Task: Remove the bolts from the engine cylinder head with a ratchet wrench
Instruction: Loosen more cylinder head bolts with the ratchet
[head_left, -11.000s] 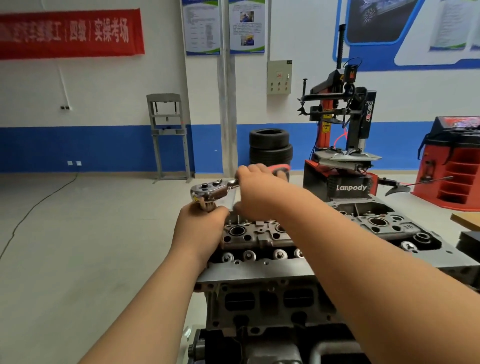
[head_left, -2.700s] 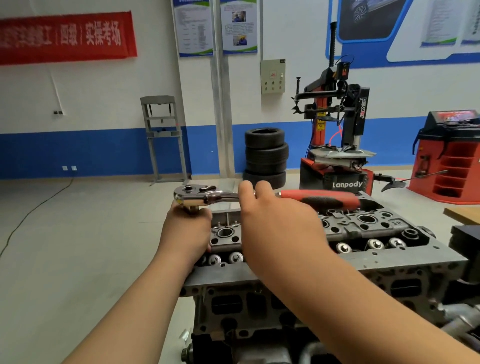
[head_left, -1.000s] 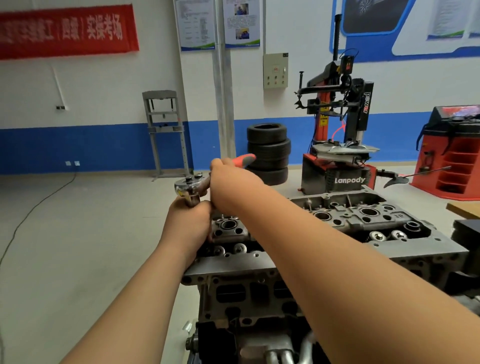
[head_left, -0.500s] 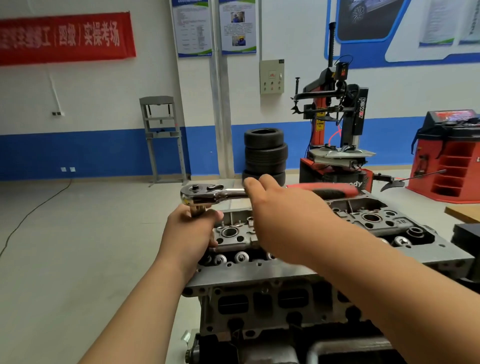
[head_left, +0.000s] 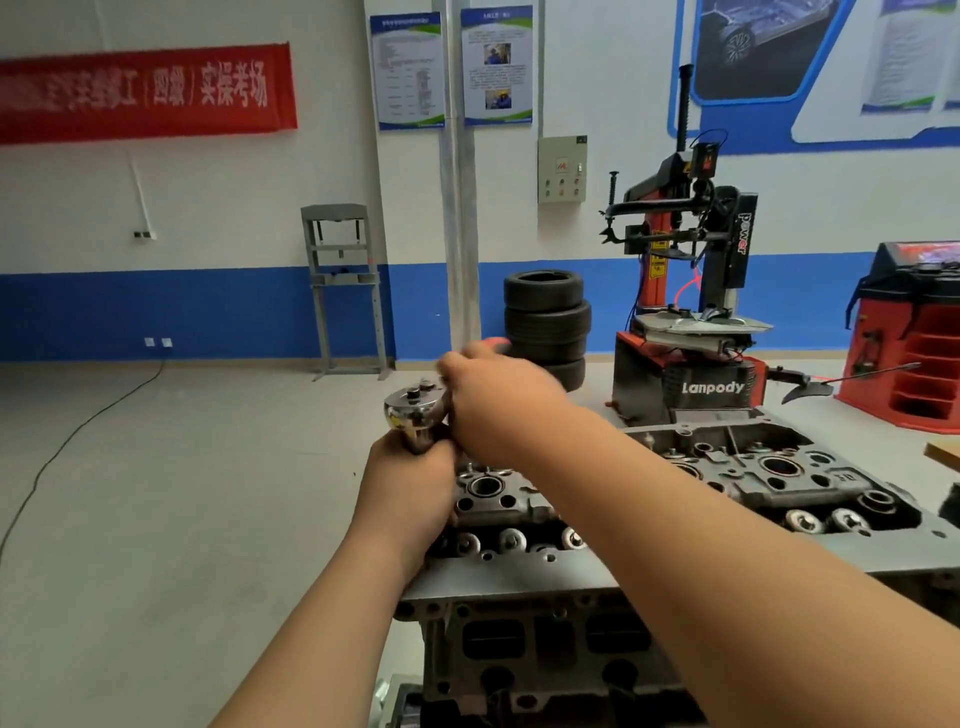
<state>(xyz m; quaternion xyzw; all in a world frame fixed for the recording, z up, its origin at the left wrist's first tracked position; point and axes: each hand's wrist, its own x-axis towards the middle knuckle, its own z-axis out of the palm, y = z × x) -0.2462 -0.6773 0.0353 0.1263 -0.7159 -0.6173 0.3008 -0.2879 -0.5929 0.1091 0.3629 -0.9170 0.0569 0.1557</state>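
Gripping a wrench (head_left: 415, 413) on the cylinder head (head_left: 753, 483) with both hands.
Left hand (head_left: 410, 483) wraps the stem (head_left: 420, 440) under the wrench's chrome end, at the cylinder head's left end; right hand (head_left: 501, 402) clasps the handle (head_left: 493, 343), which runs away and rightward. Bolt hidden.

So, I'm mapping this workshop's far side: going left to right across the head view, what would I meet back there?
Red banner → grey press frame → tyre stack → tyre changer → red cabinet.
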